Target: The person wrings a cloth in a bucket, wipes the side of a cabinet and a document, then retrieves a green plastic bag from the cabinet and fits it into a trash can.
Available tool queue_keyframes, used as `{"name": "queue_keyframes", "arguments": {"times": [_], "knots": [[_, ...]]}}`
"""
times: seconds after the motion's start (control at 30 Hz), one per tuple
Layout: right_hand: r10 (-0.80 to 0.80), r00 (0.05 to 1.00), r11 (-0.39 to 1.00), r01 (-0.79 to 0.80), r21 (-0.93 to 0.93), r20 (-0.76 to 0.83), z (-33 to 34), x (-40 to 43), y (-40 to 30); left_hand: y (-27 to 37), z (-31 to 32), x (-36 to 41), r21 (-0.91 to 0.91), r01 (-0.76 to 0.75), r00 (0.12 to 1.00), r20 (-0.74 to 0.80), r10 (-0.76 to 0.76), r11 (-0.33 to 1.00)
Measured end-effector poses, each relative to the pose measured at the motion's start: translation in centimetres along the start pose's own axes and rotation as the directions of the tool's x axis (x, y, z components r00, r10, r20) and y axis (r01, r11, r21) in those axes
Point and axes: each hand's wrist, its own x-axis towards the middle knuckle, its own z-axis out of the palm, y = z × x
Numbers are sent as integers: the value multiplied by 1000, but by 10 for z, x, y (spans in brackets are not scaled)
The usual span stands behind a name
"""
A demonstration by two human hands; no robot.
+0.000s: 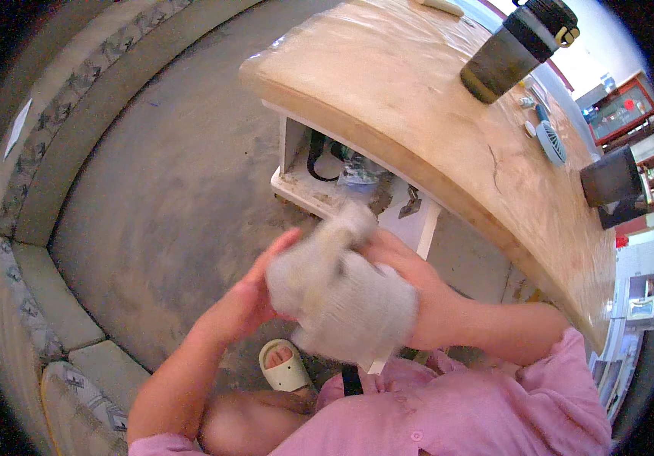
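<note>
A pale grey knitted cloth item (pixel 355 302), blurred and bunched up, is held between my two hands in front of my lap. My left hand (pixel 258 285) presses against its left side, with the fingertips partly hidden behind it. On the other side, my right hand (pixel 407 273) grips it, its fingers mostly covered by the fabric. Whether it is a glove, a sock or another knitted piece cannot be told through the blur.
A table (pixel 384 74) under clear plastic bears a dark bottle (pixel 498 62), a handheld fan (pixel 550 142) and a dark container (pixel 612 179). Beneath it, an open shelf (pixel 304 188) holds a plastic bag (pixel 358 174) and a metal clip. A cushioned sofa (pixel 56 296) curves along the left.
</note>
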Motion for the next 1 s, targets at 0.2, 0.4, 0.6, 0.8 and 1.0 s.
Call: {"name": "queue_keyframes", "arguments": {"times": [0.2,0.4,0.6,0.8,1.0], "knots": [[-72,997,988,66,-139,-34,41,43,13,35,-4,11,270,-1,854,-501,142,963],[-266,952,466,265,-844,152,-74,-10,1,16,-80,28,578,141,717,-620,320,804],[9,1000,415,-24,-910,-23,-120,-68,43,-16,-155,99,798,585,649,-569,504,148],[22,1000,433,-12,-901,-3,-122,-63,50,-56,-159,175,776,617,436,-479,762,134],[13,1000,453,0,-892,6,-126,-63,50,-94,-123,182,867,481,795,-370,481,-128]]}}
